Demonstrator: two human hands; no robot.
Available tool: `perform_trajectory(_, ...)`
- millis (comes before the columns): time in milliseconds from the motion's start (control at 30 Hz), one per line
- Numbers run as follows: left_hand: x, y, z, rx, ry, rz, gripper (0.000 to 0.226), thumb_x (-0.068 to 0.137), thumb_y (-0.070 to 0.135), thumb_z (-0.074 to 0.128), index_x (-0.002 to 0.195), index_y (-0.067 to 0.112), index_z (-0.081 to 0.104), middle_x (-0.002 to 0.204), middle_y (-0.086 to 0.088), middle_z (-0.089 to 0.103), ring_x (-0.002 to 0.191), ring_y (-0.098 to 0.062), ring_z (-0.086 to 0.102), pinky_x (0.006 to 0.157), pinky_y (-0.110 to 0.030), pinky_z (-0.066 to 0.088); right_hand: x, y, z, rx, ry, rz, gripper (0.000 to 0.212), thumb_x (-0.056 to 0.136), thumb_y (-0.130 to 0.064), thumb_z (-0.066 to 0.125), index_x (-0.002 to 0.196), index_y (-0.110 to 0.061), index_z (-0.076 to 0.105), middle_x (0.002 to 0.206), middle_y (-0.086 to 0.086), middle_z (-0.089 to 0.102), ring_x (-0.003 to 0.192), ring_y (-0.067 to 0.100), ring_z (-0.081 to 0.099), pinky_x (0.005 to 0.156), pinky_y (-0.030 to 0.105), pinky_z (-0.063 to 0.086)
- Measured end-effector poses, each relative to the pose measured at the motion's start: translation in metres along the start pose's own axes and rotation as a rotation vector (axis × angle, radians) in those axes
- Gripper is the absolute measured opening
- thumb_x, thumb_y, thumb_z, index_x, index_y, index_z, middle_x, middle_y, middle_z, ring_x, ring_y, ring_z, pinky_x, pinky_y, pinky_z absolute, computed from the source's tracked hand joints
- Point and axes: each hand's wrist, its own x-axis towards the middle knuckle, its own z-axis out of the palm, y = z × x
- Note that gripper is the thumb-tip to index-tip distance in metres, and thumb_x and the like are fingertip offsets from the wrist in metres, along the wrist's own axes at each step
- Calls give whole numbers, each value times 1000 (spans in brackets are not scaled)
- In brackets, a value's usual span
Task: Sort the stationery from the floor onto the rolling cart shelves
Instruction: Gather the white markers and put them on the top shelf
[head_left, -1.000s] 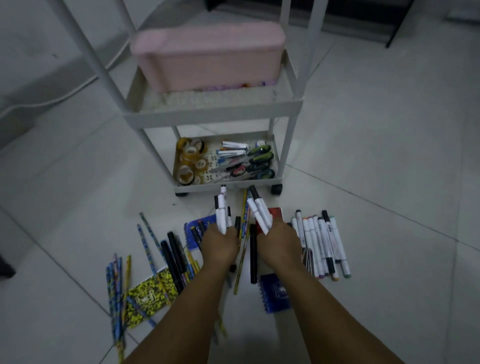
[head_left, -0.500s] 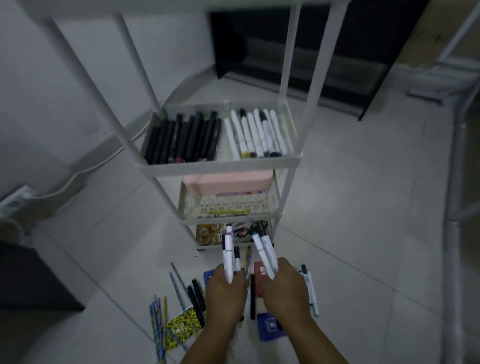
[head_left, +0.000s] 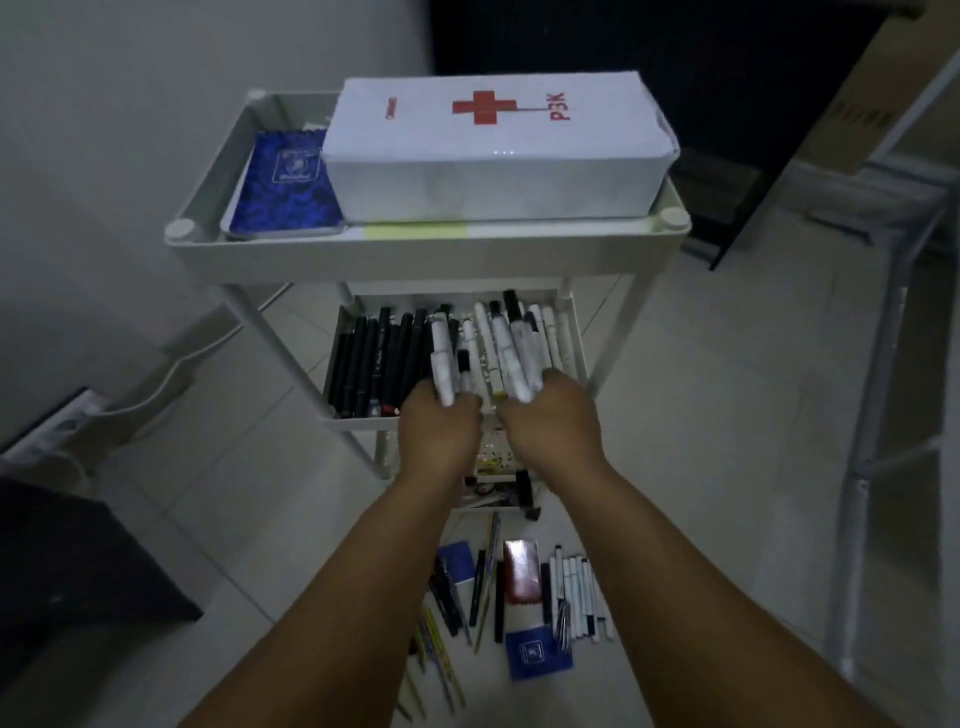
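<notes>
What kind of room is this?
Probably a room at home or a small office: a tiled floor, a white rolling cart holding markers, and a first-aid box on top.

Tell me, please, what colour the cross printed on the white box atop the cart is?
Red: the cross on the white first-aid box, clearest in the head view.

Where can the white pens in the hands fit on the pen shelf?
The second cart shelf looks crowded: black markers fill its left, white markers its right. No bare patch shows. The left hand and right hand hold white markers over the middle; laying them on the white ones seems likeliest.
</notes>
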Motion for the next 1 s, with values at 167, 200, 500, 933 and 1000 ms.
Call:
perform_trajectory(167,58,20,25,-25,0,-55,12,91,9,55,97,2,62,83,-18,64,65,-22,57,54,-26,48,64,-17,5,-119,26,113,39,89,-24,62,123,-9,50,122,8,59,105,25,60,68,23,42)
perform_trajectory(200,66,22,29,4,10,-52,12,92,10,54,95,3,63,81,-16,64,64,-20,57,54,-25,48,74,-17,6,-135,35,123,42,89,-23,63,126,-9,49,124,9,59,107,26,60,69,24,43)
perform_trajectory(500,100,17,47,158,18,53,15,84,7,59,92,-4,65,83,-12,65,75,-22,62,64,-28,51,104,-14,22,-170,131,-19,41,96,-26,53,132,-7,47,139,11,51,124,26,52,99,35,41)
perform_trajectory(933,90,16,40,455,43,140,16,89,19,60,92,9,73,94,-2,71,79,-15,63,65,-20,49,91,-1,27,-500,157,-8,37,93,-19,44,126,-2,44,132,16,42,117,29,47,83,33,38)
perform_trajectory(1000,90,17,35,511,68,138,16,91,18,58,89,13,73,96,-6,72,87,-19,67,68,-18,45,86,-3,27,-485,131,55,50,96,-17,45,141,0,32,143,14,32,129,28,37,97,36,38)
